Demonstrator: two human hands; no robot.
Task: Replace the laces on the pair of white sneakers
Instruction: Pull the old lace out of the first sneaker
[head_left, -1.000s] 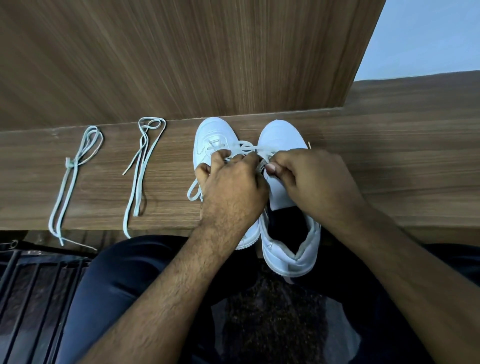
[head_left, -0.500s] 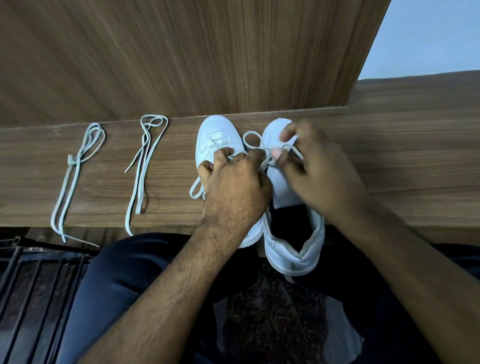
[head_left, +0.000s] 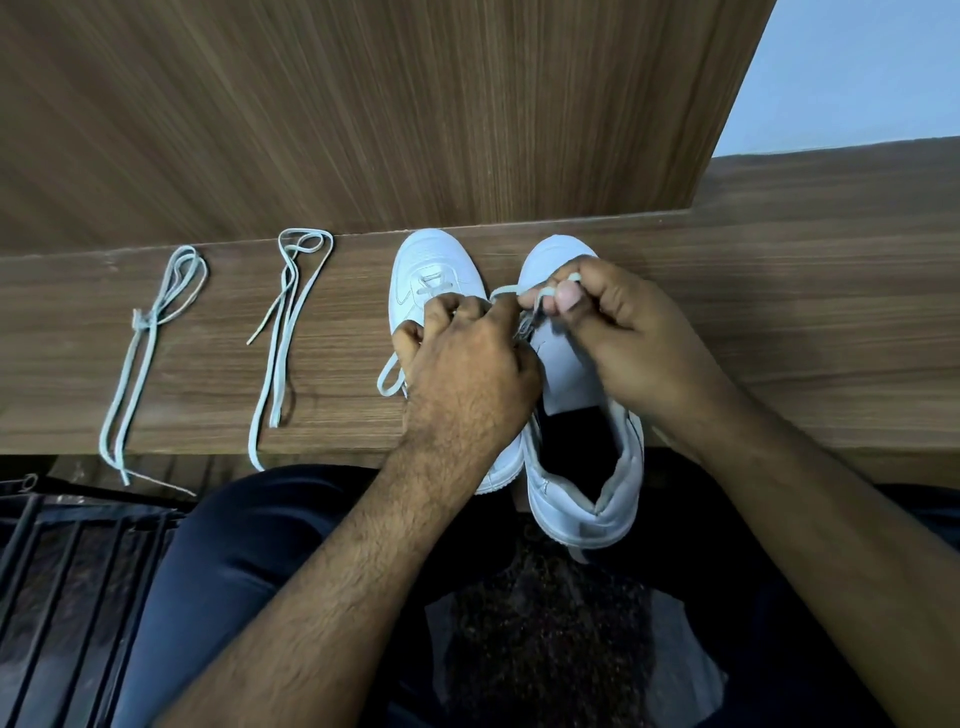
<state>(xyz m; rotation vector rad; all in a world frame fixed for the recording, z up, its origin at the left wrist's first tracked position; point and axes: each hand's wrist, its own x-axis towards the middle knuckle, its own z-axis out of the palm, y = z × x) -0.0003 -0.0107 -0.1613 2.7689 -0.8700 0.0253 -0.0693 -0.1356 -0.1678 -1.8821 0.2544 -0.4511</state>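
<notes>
You are steadying the left sneaker (head_left: 423, 275) under your left hand (head_left: 467, 374), fingers curled on its lace (head_left: 501, 293); your right hand (head_left: 618, 332) is pinching that lace above the right sneaker (head_left: 576, 379). Draw it out evenly.

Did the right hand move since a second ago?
Yes. The right hand, pinching the pale lace, has moved up toward the toe of the right white sneaker, closer to the brown wooden back panel.
</notes>
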